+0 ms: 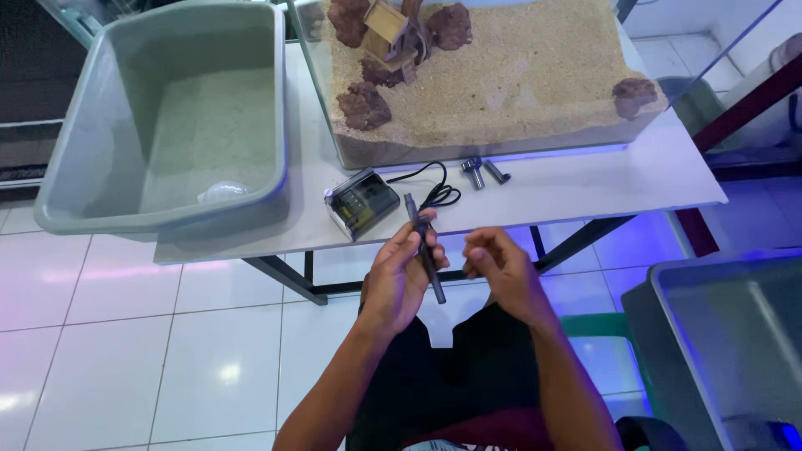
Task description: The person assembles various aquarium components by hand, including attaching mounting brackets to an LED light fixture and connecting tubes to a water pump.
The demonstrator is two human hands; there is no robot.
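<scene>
My left hand (399, 271) grips a slim dark rod-shaped part (423, 249), held almost upright in front of the table edge. My right hand (501, 271) hovers just right of the rod, fingers curled and pinched together, and I cannot tell whether it holds anything small. On the white table (585, 179) behind the hands lie a small black box-shaped device (362, 203) with a coiled black cable (434, 188), and two short grey cylindrical pieces (483, 172).
A glass tank (493, 75) with sand, dark rocks and a small wooden house ornament stands on the table. A large grey-green tub (167, 117) holding sand sits at the left. Another grey bin (727, 342) is at lower right. White tiled floor lies below.
</scene>
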